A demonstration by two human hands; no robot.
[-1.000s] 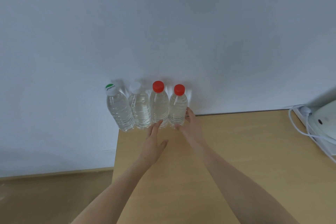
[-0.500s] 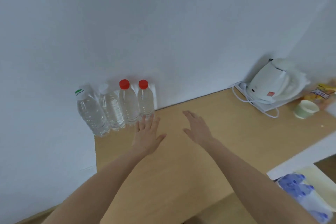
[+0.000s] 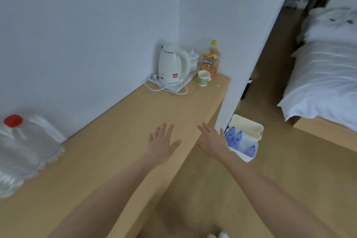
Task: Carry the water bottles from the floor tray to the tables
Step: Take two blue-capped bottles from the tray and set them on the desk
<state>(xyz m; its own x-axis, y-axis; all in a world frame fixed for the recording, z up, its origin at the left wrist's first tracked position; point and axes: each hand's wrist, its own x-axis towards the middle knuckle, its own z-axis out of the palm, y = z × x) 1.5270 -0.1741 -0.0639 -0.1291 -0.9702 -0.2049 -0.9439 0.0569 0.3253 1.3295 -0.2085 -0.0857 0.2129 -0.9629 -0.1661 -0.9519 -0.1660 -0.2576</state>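
Observation:
Clear water bottles (image 3: pixel 25 149), one with a red cap, stand blurred at the far left of the wooden table (image 3: pixel 119 129) against the wall. My left hand (image 3: pixel 162 144) hovers over the table's front edge, fingers spread and empty. My right hand (image 3: pixel 212 140) is held out flat past the table edge, empty, above the floor. A white tray (image 3: pixel 251 131) on the floor beside the wall corner holds several blue-capped bottles (image 3: pixel 234 138).
A white kettle (image 3: pixel 172 64) on its base with a coiled cord, a paper cup (image 3: pixel 203 77) and an orange drink bottle (image 3: pixel 211 59) fill the table's far end. A white wall corner (image 3: pixel 241 63) juts out by the tray. A bed (image 3: pixel 324 75) stands at right.
My view has swung right, away from the row of bottles. Both hands left the bottles and moved right, now spread and empty near the table edge. The floor tray came into view.

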